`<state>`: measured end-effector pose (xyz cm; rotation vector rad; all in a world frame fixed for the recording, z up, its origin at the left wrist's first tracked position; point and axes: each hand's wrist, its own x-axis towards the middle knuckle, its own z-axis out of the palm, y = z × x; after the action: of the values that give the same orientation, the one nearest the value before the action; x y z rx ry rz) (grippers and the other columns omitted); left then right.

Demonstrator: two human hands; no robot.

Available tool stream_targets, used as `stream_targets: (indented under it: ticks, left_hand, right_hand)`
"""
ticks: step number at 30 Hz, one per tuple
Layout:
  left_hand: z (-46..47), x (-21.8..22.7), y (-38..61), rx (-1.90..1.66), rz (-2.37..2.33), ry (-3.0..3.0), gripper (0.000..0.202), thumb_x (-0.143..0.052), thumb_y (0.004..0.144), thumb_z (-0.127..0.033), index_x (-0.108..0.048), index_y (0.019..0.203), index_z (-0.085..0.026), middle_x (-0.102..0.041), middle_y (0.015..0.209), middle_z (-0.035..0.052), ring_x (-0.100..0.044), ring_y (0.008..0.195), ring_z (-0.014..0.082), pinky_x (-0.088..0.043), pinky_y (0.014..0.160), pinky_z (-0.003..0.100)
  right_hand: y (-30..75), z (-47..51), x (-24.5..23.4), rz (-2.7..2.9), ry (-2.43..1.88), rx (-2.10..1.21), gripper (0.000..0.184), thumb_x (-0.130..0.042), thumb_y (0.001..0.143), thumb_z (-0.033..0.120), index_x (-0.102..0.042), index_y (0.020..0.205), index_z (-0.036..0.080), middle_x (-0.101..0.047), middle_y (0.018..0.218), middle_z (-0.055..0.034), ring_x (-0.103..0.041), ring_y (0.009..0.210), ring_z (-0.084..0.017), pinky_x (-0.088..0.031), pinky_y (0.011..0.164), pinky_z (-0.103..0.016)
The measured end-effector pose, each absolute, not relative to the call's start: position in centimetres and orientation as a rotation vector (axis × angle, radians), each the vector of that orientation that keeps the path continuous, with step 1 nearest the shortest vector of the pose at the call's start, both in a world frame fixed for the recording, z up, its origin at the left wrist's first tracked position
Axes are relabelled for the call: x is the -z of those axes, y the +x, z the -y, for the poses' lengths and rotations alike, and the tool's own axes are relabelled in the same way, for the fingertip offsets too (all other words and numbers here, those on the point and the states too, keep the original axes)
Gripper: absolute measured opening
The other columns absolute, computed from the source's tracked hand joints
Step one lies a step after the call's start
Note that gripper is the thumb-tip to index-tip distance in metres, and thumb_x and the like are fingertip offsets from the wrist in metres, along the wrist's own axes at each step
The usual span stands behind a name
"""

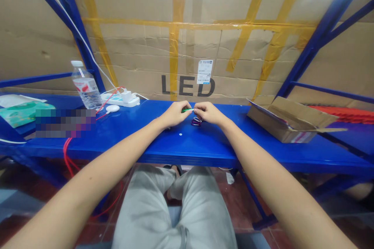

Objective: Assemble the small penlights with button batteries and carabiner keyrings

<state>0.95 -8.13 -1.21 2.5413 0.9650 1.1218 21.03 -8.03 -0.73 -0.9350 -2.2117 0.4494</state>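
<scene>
My left hand (176, 113) is closed around a slim green item with a pale, silvery end (187, 109), too small to name surely. At that pale end, the fingertips of my right hand (209, 112) are pinched together. Just below my right fingers, small purple and silver loop-shaped pieces (196, 121), which look like carabiners, lie on the blue table (210, 148). Something small and dark (168, 128) is partly hidden beneath my left wrist. A little white disc (180, 134) rests on the tabletop nearer to me.
An open cardboard box (288, 124) stands at the right. On the left are a water bottle (86, 89), a white power strip (128, 100), a green packet (25, 113) and red cables (66, 151). A large taped carton (140, 58) walls off the back between blue posts.
</scene>
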Motion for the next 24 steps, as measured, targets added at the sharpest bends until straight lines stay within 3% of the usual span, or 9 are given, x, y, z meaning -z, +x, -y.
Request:
stream_targets:
  ticks: [13, 19, 24]
  left_hand:
    - [8.61, 0.87, 0.84, -1.012, -0.886, 2.897, 0.009, -0.046, 0.094, -0.022, -0.054, 0.093, -0.019, -0.065, 0.093, 0.0095, -0.061, 0.085, 0.0226, -0.045, 0.074, 0.034]
    - [8.89, 0.83, 1.09, -1.066, -0.913, 2.768, 0.014, -0.042, 0.096, -0.022, -0.056, 0.093, -0.018, -0.067, 0.089, 0.0082, -0.062, 0.082, 0.0216, -0.044, 0.074, 0.033]
    - [8.62, 1.04, 1.14, -1.172, -0.872, 2.652, 0.006, -0.053, 0.09, -0.02, -0.059, 0.087, -0.018, -0.069, 0.089, 0.0058, -0.063, 0.082, 0.0189, -0.045, 0.074, 0.03]
  right_hand:
    - [20.95, 7.99, 0.8, 2.056, -0.87, -0.863, 0.033, -0.062, 0.081, 0.044, -0.052, 0.063, 0.019, -0.049, 0.046, 0.0035, -0.04, 0.042, -0.009, -0.033, 0.046, -0.024]
    - [20.86, 8.1, 0.69, 2.037, -0.887, -0.833, 0.028, -0.062, 0.08, 0.037, -0.053, 0.062, 0.018, -0.05, 0.046, 0.0033, -0.041, 0.041, -0.009, -0.033, 0.045, -0.023]
    - [20.85, 8.06, 0.78, 2.027, -0.872, -0.875, 0.027, -0.062, 0.08, 0.036, -0.053, 0.063, 0.017, -0.05, 0.045, 0.0036, -0.041, 0.039, -0.008, -0.033, 0.043, -0.023]
